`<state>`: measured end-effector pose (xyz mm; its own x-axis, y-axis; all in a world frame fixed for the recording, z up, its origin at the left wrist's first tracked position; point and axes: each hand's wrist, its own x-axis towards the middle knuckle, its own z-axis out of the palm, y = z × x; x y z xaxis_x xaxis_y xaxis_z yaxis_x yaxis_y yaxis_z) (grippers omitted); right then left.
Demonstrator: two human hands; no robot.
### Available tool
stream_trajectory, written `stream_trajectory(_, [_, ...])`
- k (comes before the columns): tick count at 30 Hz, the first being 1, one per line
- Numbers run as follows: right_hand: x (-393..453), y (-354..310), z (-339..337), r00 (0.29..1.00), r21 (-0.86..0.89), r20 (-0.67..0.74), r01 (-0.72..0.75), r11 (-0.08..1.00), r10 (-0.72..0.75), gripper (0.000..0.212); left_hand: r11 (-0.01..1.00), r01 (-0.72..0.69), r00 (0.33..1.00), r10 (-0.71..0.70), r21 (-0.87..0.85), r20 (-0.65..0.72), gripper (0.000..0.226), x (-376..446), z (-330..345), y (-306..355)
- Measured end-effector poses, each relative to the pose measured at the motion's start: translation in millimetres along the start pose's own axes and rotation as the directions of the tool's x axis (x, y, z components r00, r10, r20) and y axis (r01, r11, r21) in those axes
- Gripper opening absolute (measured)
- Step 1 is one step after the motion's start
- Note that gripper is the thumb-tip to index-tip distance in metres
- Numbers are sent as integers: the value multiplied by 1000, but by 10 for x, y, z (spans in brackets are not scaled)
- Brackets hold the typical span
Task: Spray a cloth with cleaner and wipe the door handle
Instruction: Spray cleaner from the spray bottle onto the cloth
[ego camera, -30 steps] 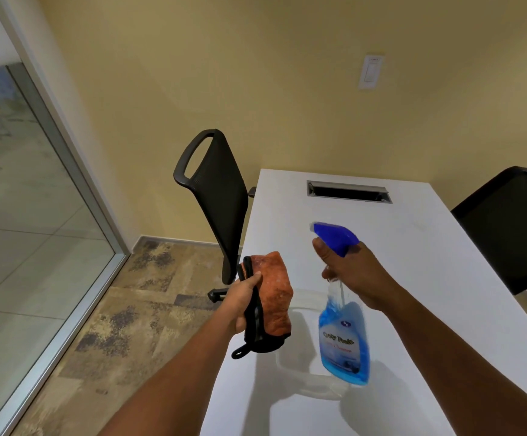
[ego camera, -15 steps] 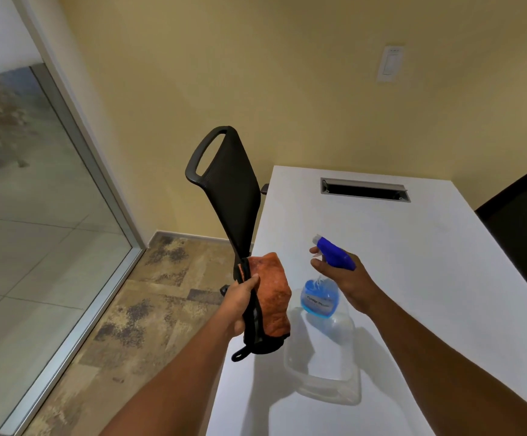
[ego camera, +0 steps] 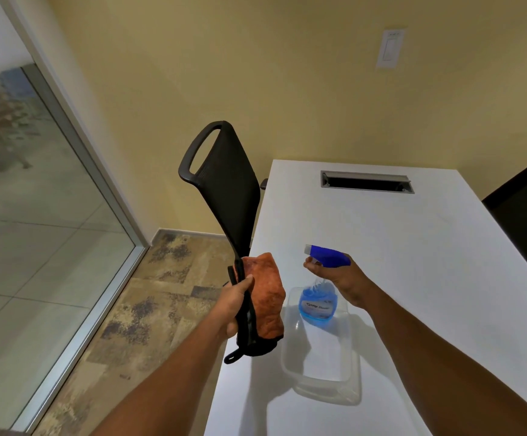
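My left hand (ego camera: 235,302) grips an orange cloth with black backing and a black strap (ego camera: 265,302), held upright over the table's left edge. My right hand (ego camera: 345,280) holds a spray bottle (ego camera: 318,302) with a blue trigger head and blue liquid; its nozzle points left toward the cloth, a short gap between them. The bottle's lower end hangs over a clear plastic tub (ego camera: 322,372) on the white table (ego camera: 413,247). No door handle is in view.
A black mesh chair (ego camera: 224,184) stands at the table's left edge, just behind the cloth. Another black chair (ego camera: 526,215) is at the right. A glass wall with metal frame (ego camera: 76,171) runs along the left. A cable slot (ego camera: 366,182) sits at the table's far end.
The spray bottle came down from a raised position to just above the clear tub, tilting so the nozzle faces the cloth. My left hand and the cloth stayed put.
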<state>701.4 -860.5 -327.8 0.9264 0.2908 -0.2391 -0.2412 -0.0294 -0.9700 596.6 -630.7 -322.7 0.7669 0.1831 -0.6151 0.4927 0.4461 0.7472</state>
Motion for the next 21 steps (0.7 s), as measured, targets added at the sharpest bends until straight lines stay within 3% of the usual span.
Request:
stream_trajectory(5, [54,49,-74,1000,12,-9,-18,1000,18,44,1000,6,1000,-6,7,-11,37,38,51,12])
stream_trajectory(12, [71,122,-88,1000,-28,19,2,1000,-2,33,999,1,1000,0,36,-26,37,30,108,31])
stream_trajectory(21, [56,151,-124,998,-7,61,22,1000,-22,41,1000,-7,999,8,25,-49,35,-77,118,60])
